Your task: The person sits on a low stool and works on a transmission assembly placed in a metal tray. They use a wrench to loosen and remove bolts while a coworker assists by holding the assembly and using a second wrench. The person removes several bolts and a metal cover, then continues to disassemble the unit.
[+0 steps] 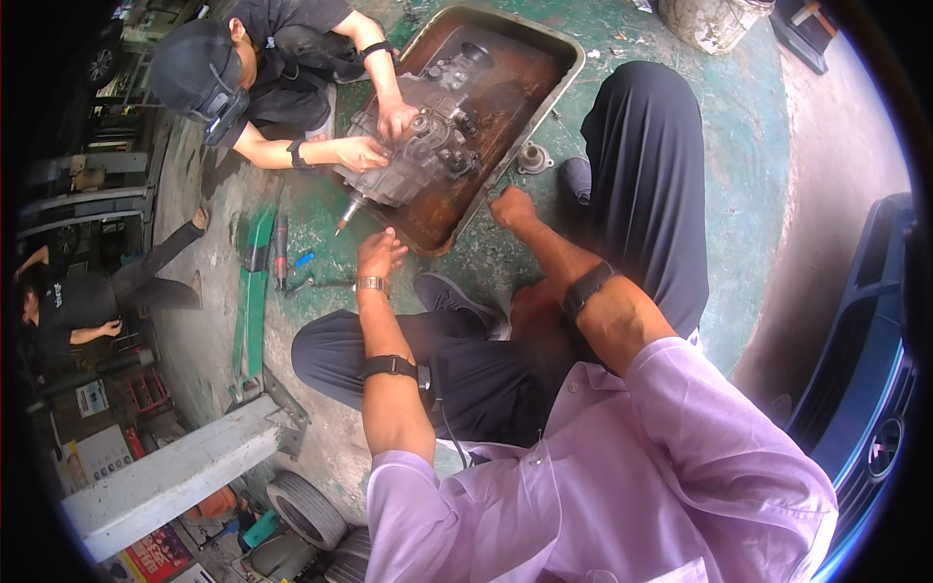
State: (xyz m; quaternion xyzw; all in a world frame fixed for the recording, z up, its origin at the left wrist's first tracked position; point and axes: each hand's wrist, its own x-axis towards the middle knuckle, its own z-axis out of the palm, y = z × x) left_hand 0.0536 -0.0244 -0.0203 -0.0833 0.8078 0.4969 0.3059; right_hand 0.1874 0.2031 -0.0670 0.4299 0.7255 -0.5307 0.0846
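Shirt (622, 486), lilac, short loose sleeves, small round button (572, 387) at the front. Trousers (646, 194), dark navy to black, loose cut. Shoes, grey, the nearer shoe (455, 299) laced. Wristwatch (372, 284), metal link strap, left wrist. Forearm straps, black, one per arm: left strap (389, 366) with small buckle, right strap (590, 289) wider. Cable (446, 420), thin, dark, beside the left strap.

A co-worker's 2 hands (397, 119) touch a gearbox (401, 173) in a tray (523, 85) near the right hand (513, 208).
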